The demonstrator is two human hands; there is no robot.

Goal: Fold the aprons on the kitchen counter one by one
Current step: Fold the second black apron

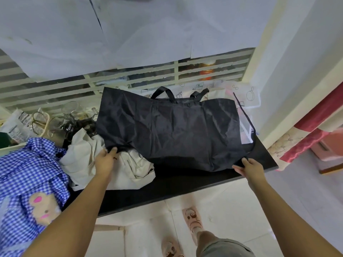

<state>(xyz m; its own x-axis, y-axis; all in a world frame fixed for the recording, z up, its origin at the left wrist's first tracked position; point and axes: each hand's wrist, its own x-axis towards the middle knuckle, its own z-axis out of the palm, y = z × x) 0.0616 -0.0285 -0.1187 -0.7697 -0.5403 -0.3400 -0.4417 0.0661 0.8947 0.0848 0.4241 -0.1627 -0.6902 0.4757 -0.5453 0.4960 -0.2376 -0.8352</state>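
Dark kitchen counter (185, 184) being viewed from above, slatted window grille (55, 93) running behind. Black apron (172, 130) being held flat at counter's middle-right, straps pointing far. Near-left corner being pinched by left hand (105, 160), near-right corner by right hand (250, 167). Cream apron (128, 169) being overlapped at left; blue checked apron (31, 167) lying further left.

Risks judged:
- slick fabric being dragged off near edge by hard pull
- cream apron being caught into fold
- glassware (61, 117) at far left being struck by swinging cloth
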